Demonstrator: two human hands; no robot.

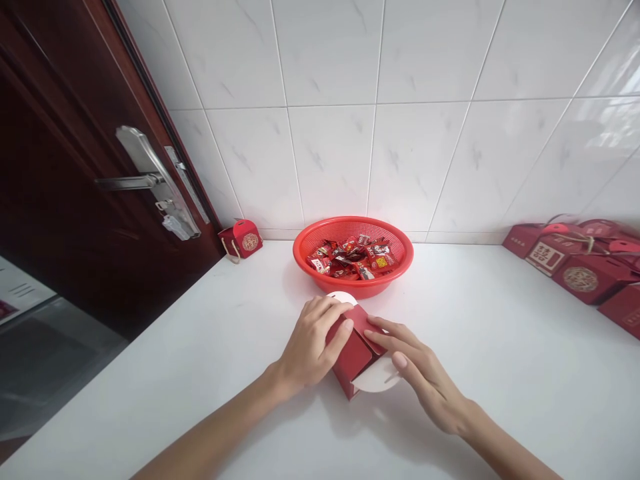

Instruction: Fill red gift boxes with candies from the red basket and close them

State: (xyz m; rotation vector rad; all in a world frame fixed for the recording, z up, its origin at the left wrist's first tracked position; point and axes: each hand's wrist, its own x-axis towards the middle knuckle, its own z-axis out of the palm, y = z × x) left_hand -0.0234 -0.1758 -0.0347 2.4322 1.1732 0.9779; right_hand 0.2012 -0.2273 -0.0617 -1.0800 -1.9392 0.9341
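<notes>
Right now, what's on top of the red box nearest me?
The left hand and right hand rest on the red box, covering parts of its top flaps; what's inside can't be seen.

Lower centre, a deep red box [350, 360] with 2 white flaps [374, 377]; centre, an orange-red basket [373, 287]; top, white tiles [330, 53] veined grey; left, a dark reddish-brown door [55, 133].
</notes>
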